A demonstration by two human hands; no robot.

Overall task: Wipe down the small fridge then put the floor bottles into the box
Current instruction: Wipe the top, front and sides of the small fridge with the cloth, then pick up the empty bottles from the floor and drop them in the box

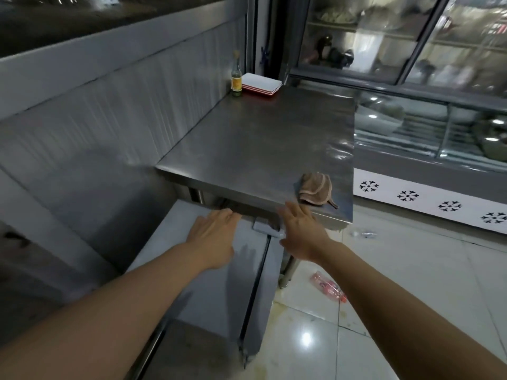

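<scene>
Left hand (212, 234): fingers spread, laid flat on the fridge (208, 292) top; nothing is grasped.
Right hand (301, 234): fingers released, near the cloth (315, 191).
Cloth: soft brown terry, crumpled at the steel worktop (260, 144) edge; a careless reach may knock it off.
Bottle (328, 287): clear pink plastic, lying on the glossy tiled floor (384, 311); a trip hazard.
Box: not seen.

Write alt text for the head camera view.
Two bare hands, left hand and right hand, reach open over a small grey fridge tucked under a steel table. A brown cloth lies on the table's near corner; a pink plastic bottle lies on the tiled floor.
</scene>
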